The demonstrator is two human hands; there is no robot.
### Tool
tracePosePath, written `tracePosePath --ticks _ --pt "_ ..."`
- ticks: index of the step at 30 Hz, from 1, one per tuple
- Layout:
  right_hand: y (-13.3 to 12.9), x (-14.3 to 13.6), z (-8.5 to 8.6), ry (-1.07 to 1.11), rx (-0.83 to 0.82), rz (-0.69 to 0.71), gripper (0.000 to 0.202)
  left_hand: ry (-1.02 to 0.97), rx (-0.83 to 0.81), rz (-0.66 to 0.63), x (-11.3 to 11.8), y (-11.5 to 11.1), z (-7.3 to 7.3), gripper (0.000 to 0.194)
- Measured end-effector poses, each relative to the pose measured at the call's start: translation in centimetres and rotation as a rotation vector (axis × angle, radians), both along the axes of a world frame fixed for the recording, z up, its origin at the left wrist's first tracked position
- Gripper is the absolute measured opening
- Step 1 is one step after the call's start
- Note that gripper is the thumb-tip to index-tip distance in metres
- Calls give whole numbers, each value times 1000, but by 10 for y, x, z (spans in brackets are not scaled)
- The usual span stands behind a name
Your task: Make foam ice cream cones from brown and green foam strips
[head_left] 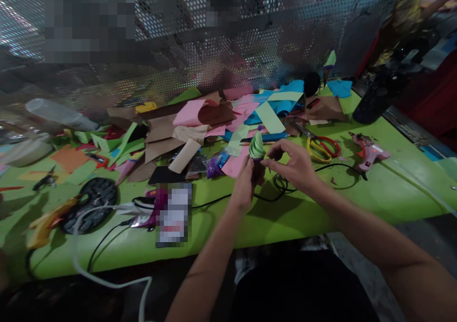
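My left hand point(246, 181) is closed around the lower part of a craft ice cream cone point(256, 147). Its green swirled top stands upright, with a small purple tip and a purple band at its base; my fingers mostly hide the cone below. Close to the right side of that band is my right hand point(291, 162), thumb and forefinger pinched together. Whatever may be between those fingertips is too small to make out. Behind the hands lie pink foam sheets point(189, 112) and pale green strips point(270, 117).
Scissors with red and yellow handles point(319, 148) and a pink glue gun point(369, 154) lie to the right. A yellow glue gun point(52, 224), a black round tray point(93, 205) and a phone point(174, 215) are left. A black cable point(214, 200) crosses the green tabletop point(214, 227).
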State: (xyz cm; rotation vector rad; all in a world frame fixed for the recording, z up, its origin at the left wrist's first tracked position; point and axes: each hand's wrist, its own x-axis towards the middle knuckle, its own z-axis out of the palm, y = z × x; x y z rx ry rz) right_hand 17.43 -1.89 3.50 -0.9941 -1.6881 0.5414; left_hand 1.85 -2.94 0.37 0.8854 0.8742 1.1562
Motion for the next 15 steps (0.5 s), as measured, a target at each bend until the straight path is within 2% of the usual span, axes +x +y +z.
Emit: tracePosePath --ticks 5,10,15 --pt "1 -1 -3 -82 -11 24 17 -51 -41 1 -2 1 0 38" --pt "1 -2 -5 -48 -8 16 8 -58 -4 -43 -2 1 0 39" --pt "3 -1 -5 -29 13 13 6 -63 -1 -75 -2 2 1 37"
